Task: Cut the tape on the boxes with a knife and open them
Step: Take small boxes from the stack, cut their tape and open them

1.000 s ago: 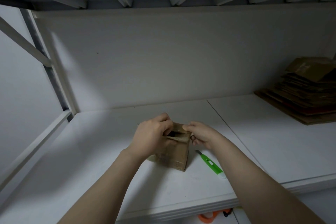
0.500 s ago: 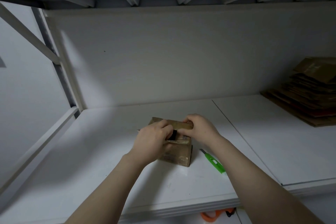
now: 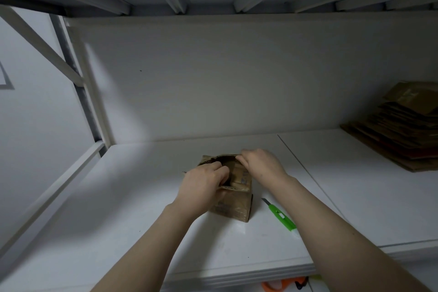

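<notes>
Two flaps of the cardboard box (image 3: 237, 206), seated on the shelf (image 3: 118, 197) just beside the green utility knife (image 3: 280, 216), were held: the grip of the left hand (image 3: 203, 187) clamped on the near flap, that of the right hand (image 3: 260, 163) on the far one. Even, opposed pulling was judged advisable.

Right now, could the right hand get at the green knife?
Probably yes: the green knife lies on the shelf right of the box, nothing over it. The right hand must first let go of the box.
</notes>
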